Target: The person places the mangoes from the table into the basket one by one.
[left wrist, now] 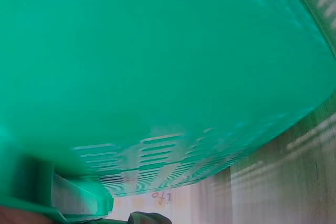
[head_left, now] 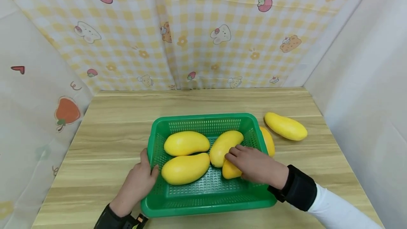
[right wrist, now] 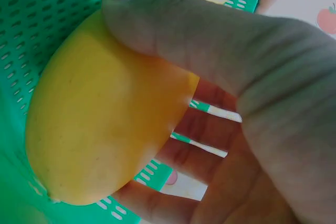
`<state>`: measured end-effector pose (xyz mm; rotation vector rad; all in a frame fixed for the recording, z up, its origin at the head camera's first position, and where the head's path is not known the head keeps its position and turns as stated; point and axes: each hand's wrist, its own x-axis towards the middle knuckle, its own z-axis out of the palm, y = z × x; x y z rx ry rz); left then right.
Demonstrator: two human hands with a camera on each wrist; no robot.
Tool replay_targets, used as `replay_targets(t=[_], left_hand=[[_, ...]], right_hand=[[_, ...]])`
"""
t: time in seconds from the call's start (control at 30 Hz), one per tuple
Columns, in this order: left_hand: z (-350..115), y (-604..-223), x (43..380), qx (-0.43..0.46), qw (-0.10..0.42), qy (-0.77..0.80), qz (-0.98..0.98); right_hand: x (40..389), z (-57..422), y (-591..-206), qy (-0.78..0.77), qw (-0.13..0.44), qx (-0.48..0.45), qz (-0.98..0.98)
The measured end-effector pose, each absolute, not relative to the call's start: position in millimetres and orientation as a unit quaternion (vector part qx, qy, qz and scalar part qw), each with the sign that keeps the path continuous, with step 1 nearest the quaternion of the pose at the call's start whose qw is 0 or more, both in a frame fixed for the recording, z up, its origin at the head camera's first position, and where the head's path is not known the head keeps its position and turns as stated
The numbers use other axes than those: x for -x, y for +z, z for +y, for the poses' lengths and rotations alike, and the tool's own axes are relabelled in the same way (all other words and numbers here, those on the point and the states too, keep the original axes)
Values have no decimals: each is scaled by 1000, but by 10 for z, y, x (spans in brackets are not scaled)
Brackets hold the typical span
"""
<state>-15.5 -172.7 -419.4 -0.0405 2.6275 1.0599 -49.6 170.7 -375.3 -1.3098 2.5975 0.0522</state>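
Observation:
My left hand [head_left: 141,177] grips the left rim of a green plastic basket [head_left: 206,210], with the thumb on the inner side. Inside the basket my right hand [head_left: 254,163] holds a yellow mango [head_left: 231,170]. The right wrist view shows the thumb across this mango [right wrist: 100,119] and the fingers around its other side. Just left of it lies another mango [head_left: 224,147], slanting. Two more, an upper mango [head_left: 186,143] and a lower mango [head_left: 186,169], lie side by side in the left half. In the left wrist view, the basket's outer wall [left wrist: 157,66] fills most of the picture.
Outside the basket's right wall, a mango [head_left: 268,141] is partly hidden by the rim. Farther right, another mango [head_left: 286,126] lies on the wood-grain table [head_left: 121,116]. A checked cloth [head_left: 197,20] hangs behind, and pale cloths flank both sides.

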Motion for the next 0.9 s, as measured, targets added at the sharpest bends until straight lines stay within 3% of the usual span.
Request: replay_targets(t=[0.9], left_hand=[[-1737, -4173, 173, 2, 146, 362, 920]], right_hand=[[526, 1589, -3793, 168, 43, 493, 853]])
